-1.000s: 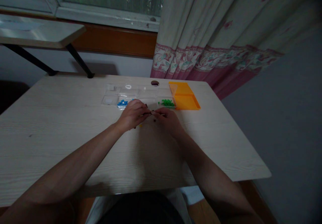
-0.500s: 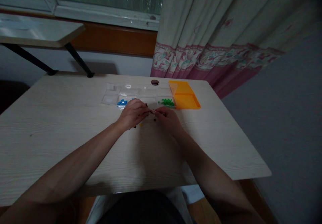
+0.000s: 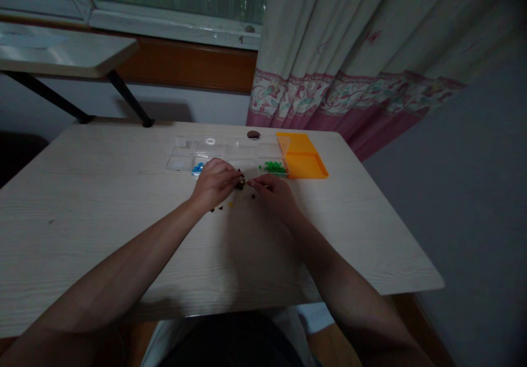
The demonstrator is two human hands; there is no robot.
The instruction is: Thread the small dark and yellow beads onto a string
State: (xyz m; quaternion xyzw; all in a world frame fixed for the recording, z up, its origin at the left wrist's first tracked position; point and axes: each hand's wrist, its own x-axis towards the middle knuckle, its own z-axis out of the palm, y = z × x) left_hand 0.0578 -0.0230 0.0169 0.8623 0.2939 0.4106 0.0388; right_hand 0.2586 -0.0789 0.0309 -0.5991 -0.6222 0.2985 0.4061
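My left hand [image 3: 214,183] and my right hand [image 3: 274,190] meet fingertip to fingertip over the pale wooden table [image 3: 102,213], just in front of a clear compartment box [image 3: 224,150]. Both hands are closed in a pinch. Small dark beads [image 3: 240,182] show between the fingertips, at the left hand's thumb and fingers. What the right hand pinches is too small to name. A few dark beads [image 3: 217,209] and a yellow bead [image 3: 230,204] lie on the table under the left wrist. The box holds blue beads [image 3: 198,167] and green beads [image 3: 274,167].
An orange lid [image 3: 302,158] lies open at the box's right end. A round cable hole [image 3: 253,135] sits at the table's far edge. A second table [image 3: 61,54] stands back left under the window. A flowered curtain [image 3: 349,65] hangs at the back right.
My left hand has shifted slightly up and toward the box, covering more of the blue beads. Dark beads now show at its fingertips. My right hand has barely moved.
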